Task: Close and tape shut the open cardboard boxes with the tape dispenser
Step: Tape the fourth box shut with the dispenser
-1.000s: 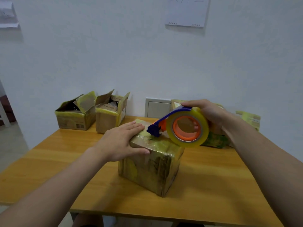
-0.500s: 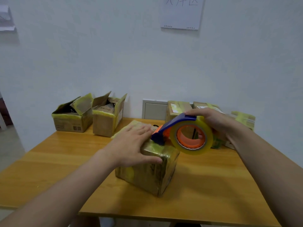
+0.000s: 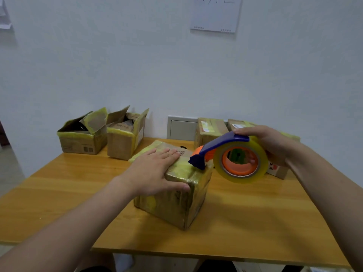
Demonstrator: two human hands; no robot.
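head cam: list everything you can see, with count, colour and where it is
box being taped: 1, brown with yellowish tape, table centre, flaps shut
open boxes: 2, brown with yellow tape, back left of table
closed boxes: at least 3, brown, back right, partly hidden by the dispenser and hand
tape dispenser: 1, blue and orange with a clear yellowish roll, its nose at the centre box's right top edge
table: 1, orange wood
wall panel: 1, white, behind the table
paper sheets: 2, white, on the wall
left hand: flat on the box top
right hand: gripping the dispenser
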